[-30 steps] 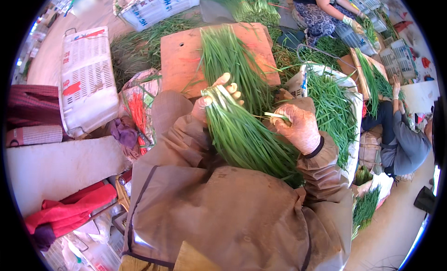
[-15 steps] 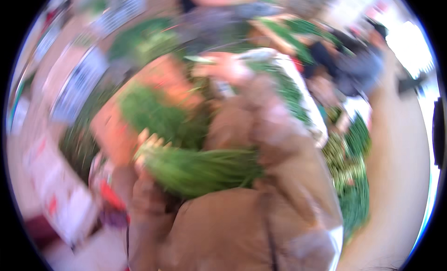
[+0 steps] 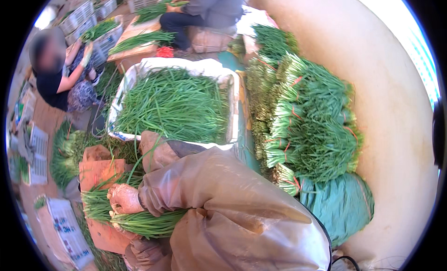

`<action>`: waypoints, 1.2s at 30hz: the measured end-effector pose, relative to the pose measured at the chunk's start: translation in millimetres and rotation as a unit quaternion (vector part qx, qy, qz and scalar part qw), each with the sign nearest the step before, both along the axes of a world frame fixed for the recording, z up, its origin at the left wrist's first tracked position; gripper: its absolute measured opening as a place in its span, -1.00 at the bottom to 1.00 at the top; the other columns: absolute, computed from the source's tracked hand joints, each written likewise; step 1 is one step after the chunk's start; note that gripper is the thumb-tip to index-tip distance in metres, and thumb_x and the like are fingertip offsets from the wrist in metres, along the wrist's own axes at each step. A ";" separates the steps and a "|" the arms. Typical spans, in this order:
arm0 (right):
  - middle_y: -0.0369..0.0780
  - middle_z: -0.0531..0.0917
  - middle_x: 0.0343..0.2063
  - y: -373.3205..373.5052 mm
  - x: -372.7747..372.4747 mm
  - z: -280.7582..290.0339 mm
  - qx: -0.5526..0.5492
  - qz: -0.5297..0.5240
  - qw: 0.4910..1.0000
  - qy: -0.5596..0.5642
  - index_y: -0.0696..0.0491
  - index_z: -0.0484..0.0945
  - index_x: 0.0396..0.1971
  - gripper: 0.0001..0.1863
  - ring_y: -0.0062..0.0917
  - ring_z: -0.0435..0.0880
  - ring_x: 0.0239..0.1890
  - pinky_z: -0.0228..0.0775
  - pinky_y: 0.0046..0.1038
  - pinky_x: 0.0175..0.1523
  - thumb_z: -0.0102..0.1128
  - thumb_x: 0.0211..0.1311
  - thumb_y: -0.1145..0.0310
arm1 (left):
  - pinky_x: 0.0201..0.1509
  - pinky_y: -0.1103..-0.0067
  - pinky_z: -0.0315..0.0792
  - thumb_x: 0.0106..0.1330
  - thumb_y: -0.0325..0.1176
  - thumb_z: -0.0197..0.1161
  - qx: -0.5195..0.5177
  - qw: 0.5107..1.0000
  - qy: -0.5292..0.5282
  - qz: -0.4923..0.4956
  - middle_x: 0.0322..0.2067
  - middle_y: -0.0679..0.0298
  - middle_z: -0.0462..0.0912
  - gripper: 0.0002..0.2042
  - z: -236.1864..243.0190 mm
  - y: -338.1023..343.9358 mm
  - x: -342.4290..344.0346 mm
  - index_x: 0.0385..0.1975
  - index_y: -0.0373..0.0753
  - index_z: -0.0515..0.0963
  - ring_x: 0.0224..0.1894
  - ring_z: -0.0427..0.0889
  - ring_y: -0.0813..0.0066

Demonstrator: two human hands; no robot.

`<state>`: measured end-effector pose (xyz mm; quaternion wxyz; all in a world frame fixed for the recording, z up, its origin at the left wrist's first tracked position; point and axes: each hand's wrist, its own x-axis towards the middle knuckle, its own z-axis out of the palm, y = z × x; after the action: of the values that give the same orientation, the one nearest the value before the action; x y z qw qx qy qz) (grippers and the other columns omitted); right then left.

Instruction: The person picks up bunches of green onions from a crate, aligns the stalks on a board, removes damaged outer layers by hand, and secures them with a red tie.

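A bunch of garlic chives (image 3: 151, 223) lies across my lap, pale cut ends to the left, leaves toward me. My left hand (image 3: 125, 232) grips it from below near those ends, mostly hidden under the bunch. Just above, my right hand (image 3: 125, 199) is closed, fingers curled down at the pale ends; what they pinch is hidden. More loose chives (image 3: 95, 203) lie beside and beyond my right hand on an orange-brown board (image 3: 103, 233). Brown waterproof sleeves (image 3: 186, 185) cover both arms.
Ahead stands a white-lined crate (image 3: 236, 101) of loose chives. At right, tied chive bundles (image 3: 316, 112) are stacked by a green sheet (image 3: 340, 208) and pale wall. One person (image 3: 56, 80) sits far left, another (image 3: 212, 10) at the back. White crates (image 3: 39, 152) stand left.
My view has swung round to the right and steadied. My right hand has come from farther ahead back to the bunch's pale ends. The bunch stays in my left hand.
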<state>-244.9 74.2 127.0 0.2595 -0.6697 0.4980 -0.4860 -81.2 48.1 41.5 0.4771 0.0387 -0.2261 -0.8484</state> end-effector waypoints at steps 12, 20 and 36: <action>-0.15 0.63 -0.40 -22.0 -25.0 27.9 -0.130 -0.038 0.989 0.053 0.00 0.63 -0.38 -0.74 -0.35 0.61 -0.30 0.45 -0.31 -0.15 0.10 0.01 0.19 | 0.22 0.28 0.18 0.37 -0.11 -0.13 -0.061 0.984 -0.077 -0.146 -0.06 0.16 0.44 -0.64 7.6 -24.0 6.5 -0.02 -0.22 0.37 0.04 0.35 0.31; -0.09 0.53 -0.07 107.4 -111.7 30.0 0.015 0.095 0.980 0.172 0.09 0.49 -0.05 -0.63 -0.33 0.51 -0.06 0.34 -0.37 0.06 0.13 0.11 0.33 | -0.04 0.41 0.22 0.17 -0.23 0.13 -0.030 0.997 0.051 0.041 -0.43 0.37 0.38 -0.84 41.7 30.1 -39.0 -0.36 -0.11 0.36 -0.29 0.25 0.40; -0.25 0.54 -0.50 50.6 -38.3 47.7 -0.073 0.097 0.963 0.239 -0.14 0.60 -0.21 -0.66 -0.30 0.51 -0.33 0.39 -0.31 -0.22 0.22 -0.09 0.43 | 0.22 0.28 0.28 -0.09 -0.27 0.39 0.023 0.999 -0.002 0.029 -0.02 0.16 0.42 -0.24 60.6 36.4 -19.5 0.20 -0.17 0.23 0.11 0.38 0.19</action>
<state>-283.2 124.9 174.6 0.1288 -0.8287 0.4412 -0.3193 -100.7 84.5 102.1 0.5000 0.0583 -0.2065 -0.8390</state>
